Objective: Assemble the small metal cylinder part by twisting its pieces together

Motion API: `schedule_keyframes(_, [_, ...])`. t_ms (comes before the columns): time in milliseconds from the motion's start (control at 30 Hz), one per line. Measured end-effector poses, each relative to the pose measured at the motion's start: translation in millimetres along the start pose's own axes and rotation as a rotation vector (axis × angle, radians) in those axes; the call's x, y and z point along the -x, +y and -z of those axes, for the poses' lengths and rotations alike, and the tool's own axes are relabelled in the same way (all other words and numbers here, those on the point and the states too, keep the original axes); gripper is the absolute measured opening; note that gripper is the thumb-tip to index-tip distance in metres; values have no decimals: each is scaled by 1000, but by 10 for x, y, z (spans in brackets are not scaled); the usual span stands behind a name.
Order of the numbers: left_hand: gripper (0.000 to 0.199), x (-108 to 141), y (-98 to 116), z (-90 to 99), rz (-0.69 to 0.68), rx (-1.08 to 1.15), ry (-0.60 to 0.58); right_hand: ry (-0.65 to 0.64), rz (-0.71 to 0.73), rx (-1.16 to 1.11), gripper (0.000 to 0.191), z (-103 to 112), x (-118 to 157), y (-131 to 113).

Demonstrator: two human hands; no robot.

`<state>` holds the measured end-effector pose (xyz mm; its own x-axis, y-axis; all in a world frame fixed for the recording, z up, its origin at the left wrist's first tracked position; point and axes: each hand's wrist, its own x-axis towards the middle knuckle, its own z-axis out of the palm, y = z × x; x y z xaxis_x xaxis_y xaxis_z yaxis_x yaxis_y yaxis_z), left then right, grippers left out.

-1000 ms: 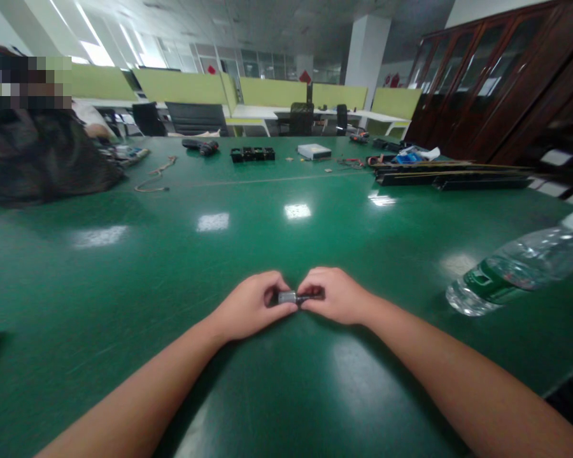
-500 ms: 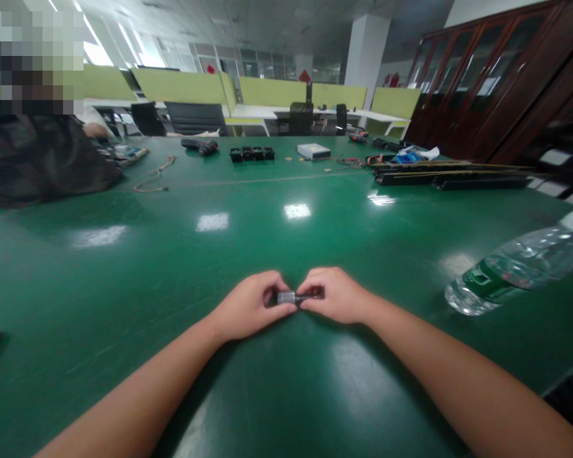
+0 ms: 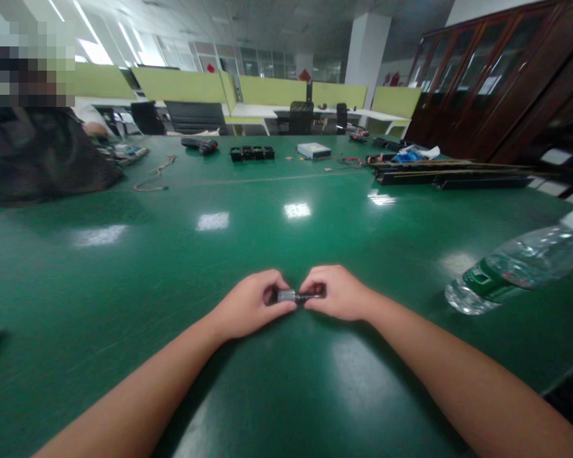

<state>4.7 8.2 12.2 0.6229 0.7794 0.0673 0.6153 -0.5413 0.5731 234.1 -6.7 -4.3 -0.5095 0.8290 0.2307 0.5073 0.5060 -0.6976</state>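
Low over the green table [image 3: 248, 254], near its middle, a small metal piece with a grey cylindrical end [image 3: 286, 296] and a dark, ridged, screw-like shaft [image 3: 308, 296] lies sideways between my hands. My left hand [image 3: 255, 304] is closed on the grey end, thumb below and fingers above. My right hand [image 3: 335, 294] pinches the dark shaft between thumb and fingertips. A narrow gap separates the two hands, and part of the shaft shows in it. The shaft's far end is partly hidden by my right hand.
A clear plastic bottle [image 3: 510, 267] lies at the right. Black channels [image 3: 482, 181], a white box [image 3: 314, 151], black parts [image 3: 252, 153] and a cord [image 3: 153, 181] are farther back. A person in dark clothing [image 3: 38, 156] leans on the table at the far left.
My right hand has shifted slightly right and up, away from my left hand, so more of the dark shaft shows between them. My left hand looks nearly unmoved.
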Motion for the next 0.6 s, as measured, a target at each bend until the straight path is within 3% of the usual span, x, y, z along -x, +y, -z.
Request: schedule_keyframes(600, [31, -5, -13, -1, -9, 21, 5, -45, -16, 14, 15, 119, 22, 53])
